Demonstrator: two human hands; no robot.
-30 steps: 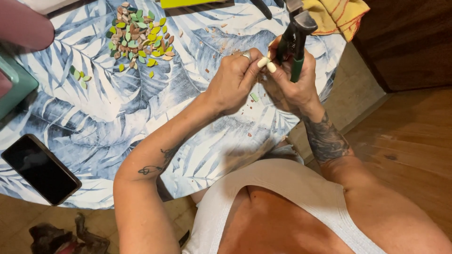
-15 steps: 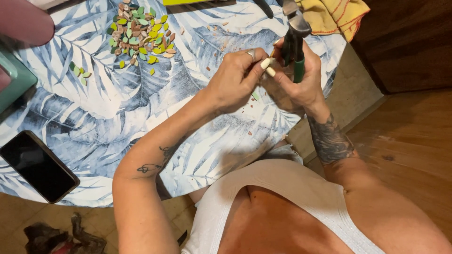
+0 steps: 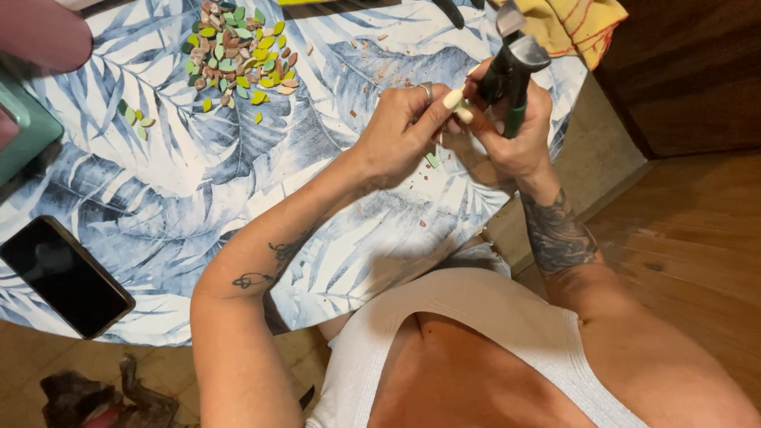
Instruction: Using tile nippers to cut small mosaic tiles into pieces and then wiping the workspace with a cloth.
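Gripping nippers (image 3: 514, 71) near table edge (image 3: 555, 135)

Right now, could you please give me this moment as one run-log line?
right hand: grips green-handled nippers | left hand: fingertips at the nippers | leaf-shaped tile pieces: heaped on leaf-print tablecloth | phone: near edge

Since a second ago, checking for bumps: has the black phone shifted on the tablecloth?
No. The black phone lies at the same spot near the tablecloth edge.
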